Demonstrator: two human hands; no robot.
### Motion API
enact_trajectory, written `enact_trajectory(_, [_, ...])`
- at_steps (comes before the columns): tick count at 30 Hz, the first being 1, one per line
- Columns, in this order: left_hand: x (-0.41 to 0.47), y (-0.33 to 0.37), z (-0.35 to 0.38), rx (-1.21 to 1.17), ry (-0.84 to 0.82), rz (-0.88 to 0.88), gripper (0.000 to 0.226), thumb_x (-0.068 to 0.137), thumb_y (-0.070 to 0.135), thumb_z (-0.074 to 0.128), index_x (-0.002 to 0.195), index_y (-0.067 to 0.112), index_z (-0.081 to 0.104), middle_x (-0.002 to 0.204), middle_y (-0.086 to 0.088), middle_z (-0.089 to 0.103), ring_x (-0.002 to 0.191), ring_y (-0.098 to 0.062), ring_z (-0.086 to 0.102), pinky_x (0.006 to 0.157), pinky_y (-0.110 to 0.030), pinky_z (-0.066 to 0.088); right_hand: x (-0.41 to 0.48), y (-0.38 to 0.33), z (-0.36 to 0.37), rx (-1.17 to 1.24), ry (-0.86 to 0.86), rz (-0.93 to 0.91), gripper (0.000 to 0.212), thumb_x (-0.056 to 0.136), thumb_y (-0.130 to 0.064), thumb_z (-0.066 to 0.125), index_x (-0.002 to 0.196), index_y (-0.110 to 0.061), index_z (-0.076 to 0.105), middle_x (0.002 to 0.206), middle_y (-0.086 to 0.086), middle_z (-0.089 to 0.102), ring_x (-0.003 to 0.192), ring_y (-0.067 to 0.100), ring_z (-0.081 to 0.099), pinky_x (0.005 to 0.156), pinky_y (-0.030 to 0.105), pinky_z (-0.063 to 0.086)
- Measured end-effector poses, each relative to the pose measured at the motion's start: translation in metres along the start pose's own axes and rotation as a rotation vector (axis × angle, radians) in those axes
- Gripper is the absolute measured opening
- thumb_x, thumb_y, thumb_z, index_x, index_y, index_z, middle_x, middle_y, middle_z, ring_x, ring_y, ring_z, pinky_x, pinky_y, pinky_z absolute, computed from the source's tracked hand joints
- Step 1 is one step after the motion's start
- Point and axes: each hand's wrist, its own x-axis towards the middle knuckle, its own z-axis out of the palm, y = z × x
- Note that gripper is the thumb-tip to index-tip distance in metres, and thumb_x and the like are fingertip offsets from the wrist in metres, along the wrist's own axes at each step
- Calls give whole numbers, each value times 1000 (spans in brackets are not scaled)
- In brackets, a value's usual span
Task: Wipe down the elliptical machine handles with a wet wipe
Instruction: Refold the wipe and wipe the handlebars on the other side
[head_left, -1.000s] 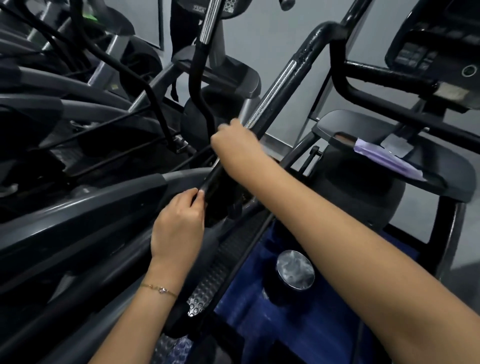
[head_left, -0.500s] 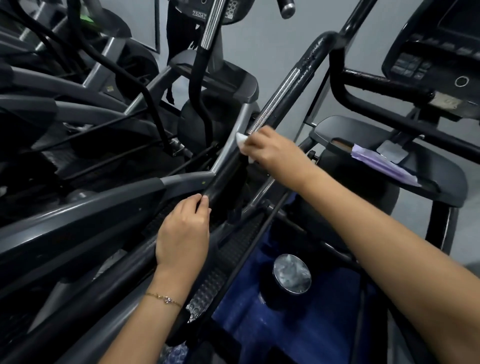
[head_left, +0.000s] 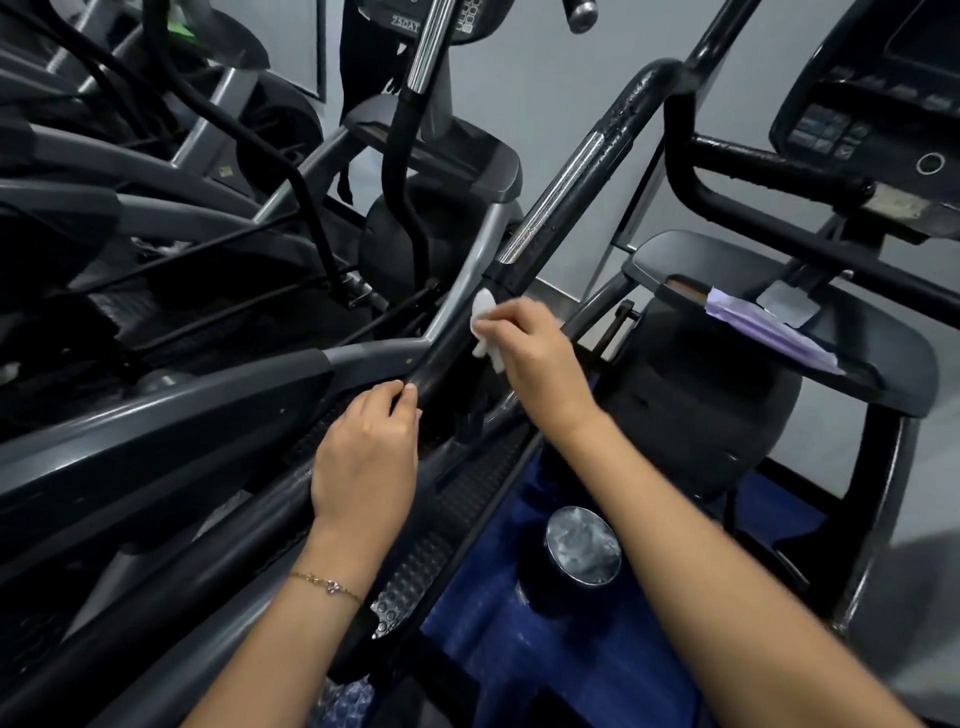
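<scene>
A long black handle bar (head_left: 582, 171) of the elliptical runs diagonally from upper right down to the middle, with a shiny chrome strip along its upper part. My right hand (head_left: 535, 358) holds a white wet wipe (head_left: 482, 325) pressed against the lower stretch of this bar. My left hand (head_left: 366, 457), with a thin bracelet at the wrist, grips the same bar lower down, fingertips curled over its edge.
A second black handle (head_left: 737, 202) curves to the right below the console (head_left: 872, 104). A purple wipe packet (head_left: 769, 327) lies on the grey tray (head_left: 883, 358). A round metal cap (head_left: 582, 540) sits over the blue floor. More ellipticals crowd the left.
My right hand with the wipe has slid to the right and down along the bar. My left hand keeps its hold in the same place.
</scene>
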Motion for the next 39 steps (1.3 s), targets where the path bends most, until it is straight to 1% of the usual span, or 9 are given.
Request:
enact_trajectory(4, [0,-1,1,14,-4,8,25,69,5,80,93,0,74,90,-13,71,76,-28,70,55,-33,55,-28,-6,5,729,467,737,20,88,2,57,105,-2,67,99,10,64,85,11,60,78,11,48])
enact_trajectory(7, [0,0,0,21,-7,13,25,69,5,80,93,0,74,90,-14,71,75,-28,70,55,-32,55,-21,-9,14,1125,382,1015,24,91,4,53,114,6,60,98,10,65,79,13,61,69,17,53])
enact_trajectory(12, [1,0,0,22,-6,11,26,67,4,82,92,0,75,88,-13,72,74,-28,70,52,-30,55,-5,-27,30,1105,350,1010,21,90,4,55,110,5,60,83,5,61,73,11,56,69,18,48])
enact_trajectory(15, [1,0,0,21,1,22,27,67,4,82,92,0,75,88,-13,72,74,-27,70,53,-30,55,-18,-29,31,996,212,969,12,88,3,58,83,-6,64,77,4,61,69,9,56,68,21,47])
enact_trajectory(17, [1,0,0,23,2,24,27,67,5,82,93,1,75,89,-13,72,74,-27,70,53,-30,55,-6,-21,26,895,317,887,20,86,2,61,74,-13,64,73,1,62,67,8,56,67,20,48])
enact_trajectory(23, [1,1,-3,-17,-42,-29,23,69,5,79,92,2,75,89,-11,71,73,-28,69,53,-31,54,-10,-15,27,621,240,685,11,83,0,62,85,-9,68,90,10,66,85,16,60,80,26,50])
enact_trajectory(28, [34,16,-7,-271,-86,-214,18,84,14,66,100,8,72,97,-7,68,85,-29,65,66,-36,52,17,17,-19,490,501,532,15,85,2,59,95,-5,67,94,6,63,88,13,59,81,19,48])
enact_trajectory(34, [82,42,35,-467,59,-128,33,88,14,62,119,4,64,112,-10,64,100,-28,61,84,-32,49,41,20,-37,76,-53,122,17,91,-27,54,97,-17,67,93,-12,58,82,-2,52,78,19,45])
enact_trajectory(39, [81,42,51,-500,194,-112,29,85,8,67,112,1,67,101,-10,64,89,-25,60,83,-23,43,85,43,-66,-21,34,43,20,92,-23,50,94,-15,68,96,-6,61,89,1,55,76,18,41])
